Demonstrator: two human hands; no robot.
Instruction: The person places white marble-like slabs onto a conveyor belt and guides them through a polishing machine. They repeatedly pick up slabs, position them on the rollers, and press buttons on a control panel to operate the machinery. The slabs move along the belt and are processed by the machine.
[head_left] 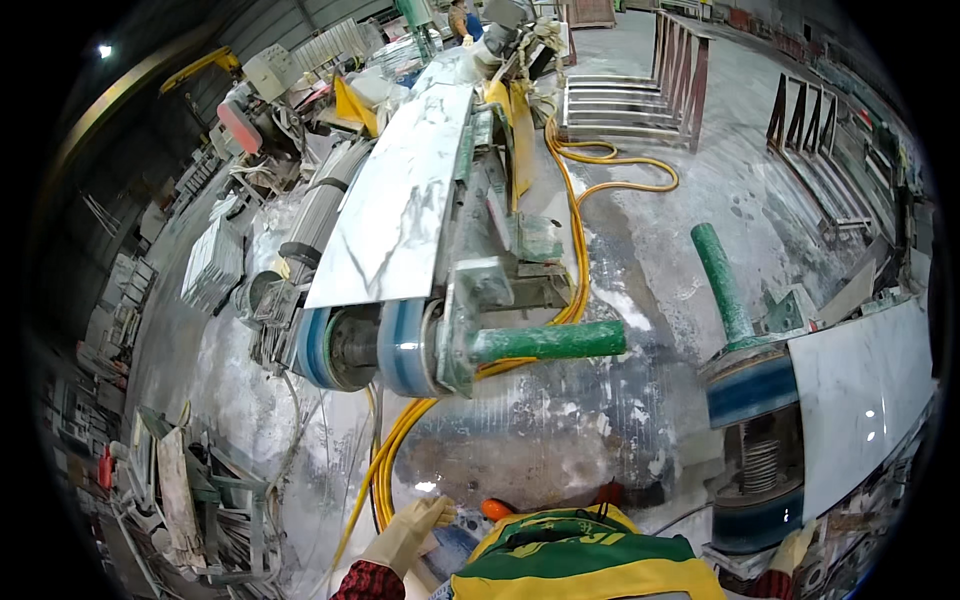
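Observation:
My left hand (418,528), in a cream rubber glove, hangs above the floor at the lower middle. Its fingers are stretched out and hold nothing that I can see. At the lower right, my right hand (793,549) wears a similar glove, partly cut off by dimness, its fingers pointing toward the near edge of a white marble-look slab (860,385). Whether it touches that slab is unclear. The slab lies beside rollers with blue belts (757,390). Ahead, another white grey-veined slab (400,190) rests on a conveyor with two blue belts (405,345) at its end.
A green bar (550,341) juts right from the conveyor's end; another green bar (722,280) rises by the right rollers. Yellow hoses (583,240) snake over the wet floor. Metal racks (640,105) stand behind. Stacked slabs (213,262) and scrap pieces (185,490) lie left.

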